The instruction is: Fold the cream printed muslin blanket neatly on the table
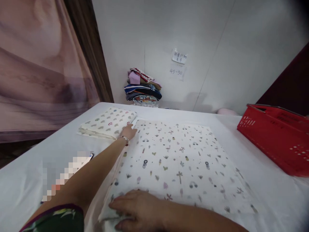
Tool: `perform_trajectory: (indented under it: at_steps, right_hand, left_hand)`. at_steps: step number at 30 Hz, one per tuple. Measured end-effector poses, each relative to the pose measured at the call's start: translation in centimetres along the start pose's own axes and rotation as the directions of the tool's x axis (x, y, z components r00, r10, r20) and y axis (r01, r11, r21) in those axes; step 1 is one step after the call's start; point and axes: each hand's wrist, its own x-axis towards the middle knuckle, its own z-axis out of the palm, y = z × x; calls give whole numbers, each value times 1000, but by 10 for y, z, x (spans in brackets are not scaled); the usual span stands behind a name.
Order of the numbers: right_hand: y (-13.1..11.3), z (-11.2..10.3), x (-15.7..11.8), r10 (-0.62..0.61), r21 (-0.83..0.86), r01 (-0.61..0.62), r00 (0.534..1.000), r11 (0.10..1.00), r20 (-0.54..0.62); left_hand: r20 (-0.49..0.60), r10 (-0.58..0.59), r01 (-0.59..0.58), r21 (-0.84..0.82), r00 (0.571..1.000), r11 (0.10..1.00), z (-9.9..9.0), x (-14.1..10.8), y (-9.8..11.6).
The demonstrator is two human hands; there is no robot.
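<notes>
A white cloth (173,158) printed with small palm trees, rainbows and plants lies spread in a rough rectangle before me. My left hand (129,131), with a bracelet at the wrist, rests at the cloth's far left corner, fingers stretched out and apart. Near the cloth's close left corner lies my right hand (142,209), palm down with its fingers spread over the fabric. Just beyond my left hand is a folded cream cloth (108,122) with grey-green and red motifs. Some fingertips of both hands are hard to make out.
The white table (26,174) runs back to a pale wall. A red plastic basket (275,138) stands at the right. Folded textiles (143,87) are stacked behind the table. A pixelated object (67,175) lies beside my left forearm. Pink fabric (43,64) hangs at the left.
</notes>
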Motion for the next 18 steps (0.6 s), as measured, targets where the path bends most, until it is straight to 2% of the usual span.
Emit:
perform_trajectory:
  at_steps: [3,6,8,10,11,13,14,18]
  right_hand:
    - [3,-15,-17,36,-6,-38,990,999,-138]
    - [14,-38,-50,127,-59,-151,948,987,-292]
    - [26,-51,-79,256,-127,-317,900,940,-354]
    - [39,-59,-108,430,-211,-522,827,826,-361]
    - [45,-61,-120,515,-245,-606,784,757,-346]
    - [55,-62,-136,634,-285,-705,709,649,-310]
    - [57,-62,-140,664,-292,-726,688,623,-292]
    - [54,-66,-144,676,-272,-723,690,635,-258]
  left_hand:
    - [95,104,-107,35,990,994,4,-31,10]
    - [207,250,-262,32,946,965,12,-86,7]
    - [282,380,-412,61,881,909,17,-128,-3]
    - [339,491,-554,116,802,825,20,-161,-19]
    - [341,530,-601,149,777,785,21,-173,-26]
    - [316,572,-645,218,757,733,24,-185,-39]
    - [298,581,-649,249,758,719,25,-186,-43]
    - [280,592,-655,296,755,695,30,-177,-46]
